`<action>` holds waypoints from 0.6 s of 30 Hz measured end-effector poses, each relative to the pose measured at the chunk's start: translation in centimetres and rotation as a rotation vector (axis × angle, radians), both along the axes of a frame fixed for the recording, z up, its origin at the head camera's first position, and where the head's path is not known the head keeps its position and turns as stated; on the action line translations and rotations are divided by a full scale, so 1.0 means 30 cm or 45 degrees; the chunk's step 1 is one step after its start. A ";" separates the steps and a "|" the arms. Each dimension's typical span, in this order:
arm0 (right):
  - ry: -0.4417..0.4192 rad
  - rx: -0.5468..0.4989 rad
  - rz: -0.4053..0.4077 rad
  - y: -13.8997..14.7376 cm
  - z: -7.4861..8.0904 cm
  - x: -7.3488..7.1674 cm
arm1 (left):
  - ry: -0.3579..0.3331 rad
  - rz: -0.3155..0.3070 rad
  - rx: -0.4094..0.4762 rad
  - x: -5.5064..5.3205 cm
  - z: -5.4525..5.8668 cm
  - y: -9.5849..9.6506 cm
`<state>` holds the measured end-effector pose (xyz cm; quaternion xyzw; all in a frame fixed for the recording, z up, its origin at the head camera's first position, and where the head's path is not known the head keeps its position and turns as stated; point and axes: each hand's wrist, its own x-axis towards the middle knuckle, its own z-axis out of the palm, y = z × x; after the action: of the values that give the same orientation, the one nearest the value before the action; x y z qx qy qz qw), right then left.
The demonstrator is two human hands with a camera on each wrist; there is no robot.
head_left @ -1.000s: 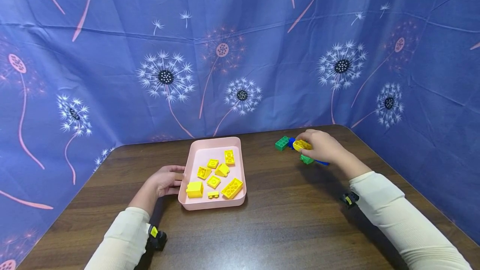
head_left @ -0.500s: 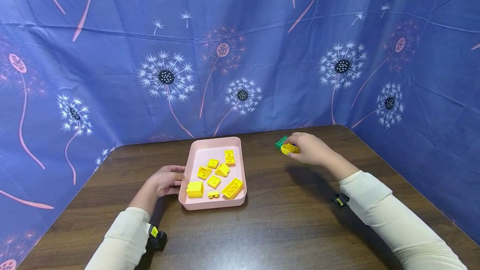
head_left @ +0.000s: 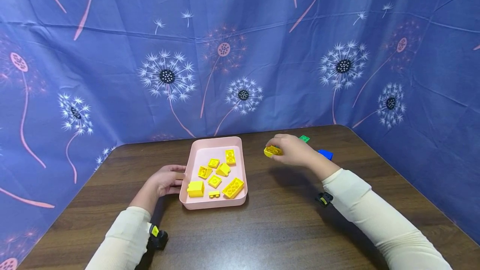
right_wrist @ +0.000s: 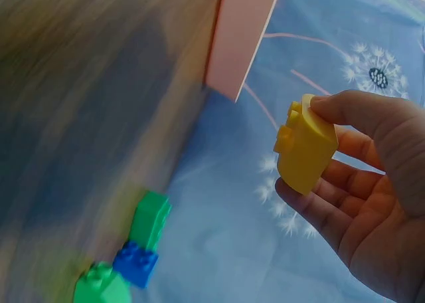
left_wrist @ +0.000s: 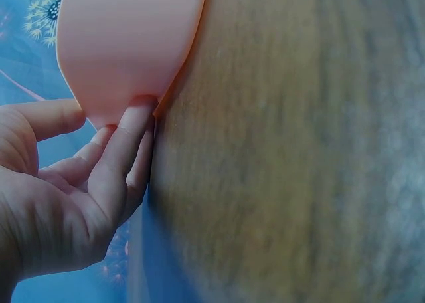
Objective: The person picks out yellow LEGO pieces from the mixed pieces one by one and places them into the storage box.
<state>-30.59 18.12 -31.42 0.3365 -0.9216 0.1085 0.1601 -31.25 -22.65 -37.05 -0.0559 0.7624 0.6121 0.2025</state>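
My right hand [head_left: 294, 151] pinches a yellow toy brick [head_left: 273, 151] between thumb and fingertips, held above the table to the right of the tray. Up close in the right wrist view, this yellow brick [right_wrist: 309, 150] has a curved side and studs facing left. At the centre stands a shallow pink tray [head_left: 213, 203] with several yellow bricks lying in it, among them a large block [head_left: 196, 188] and a studded brick [head_left: 233, 188]. Against the tray's left side rests my left hand [head_left: 165, 181], its fingers fairly straight; the left wrist view shows thumb and fingertips touching the wall.
Beyond my right hand, a green brick [head_left: 304, 138] and a blue brick [head_left: 325, 154] lie near the far right of the wooden table [head_left: 285, 228]. The right wrist view shows another green piece [right_wrist: 103, 286]. A blue patterned cloth [head_left: 262, 32] hangs behind.
My right hand has moved left, carrying the yellow brick away from the green and blue bricks toward the tray. The left hand and the tray have stayed in place.
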 end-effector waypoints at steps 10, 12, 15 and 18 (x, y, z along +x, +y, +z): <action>-0.085 0.042 0.049 -0.125 0.013 -0.022 | 0.018 0.004 -0.012 0.001 0.006 0.000; -0.088 0.039 0.074 -0.152 0.013 -0.030 | 0.018 0.006 -0.007 0.001 0.004 -0.001; -0.073 0.036 0.124 -0.195 0.013 -0.045 | 0.022 -0.007 0.009 0.000 -0.001 -0.003; -0.083 0.031 0.140 -0.237 0.014 -0.058 | 0.022 -0.014 0.024 -0.001 -0.007 -0.004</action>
<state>-32.31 11.00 -31.01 0.3850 -0.9077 0.1168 0.1197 -31.28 -22.78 -37.25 -0.0446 0.7586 0.6186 0.1997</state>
